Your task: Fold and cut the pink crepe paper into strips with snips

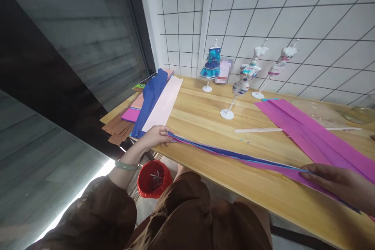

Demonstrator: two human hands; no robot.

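A long narrow stack of layered strips [222, 152], blue, purple and light blue, stretches along the table's front edge between my hands. It looks like crepe paper or thin cloth; I cannot tell which. My left hand [158, 136] pinches its left end. Further right, my right hand [336, 181] grips the stack between thumb and fingers, with the right end trailing past it. Behind my right hand lies a wide magenta sheet [310, 133], folded lengthwise. A thin whitish strip [258, 130] runs partly under that sheet.
Small white dress forms [242, 86] stand on the wooden table [193, 105], one wearing a blue ruffled dress [212, 64]. Blue [152, 93] and pale pink sheets [166, 101] lie at the left end, beside brown pieces [118, 127]. A red-lined bin [154, 179] stands below the front edge.
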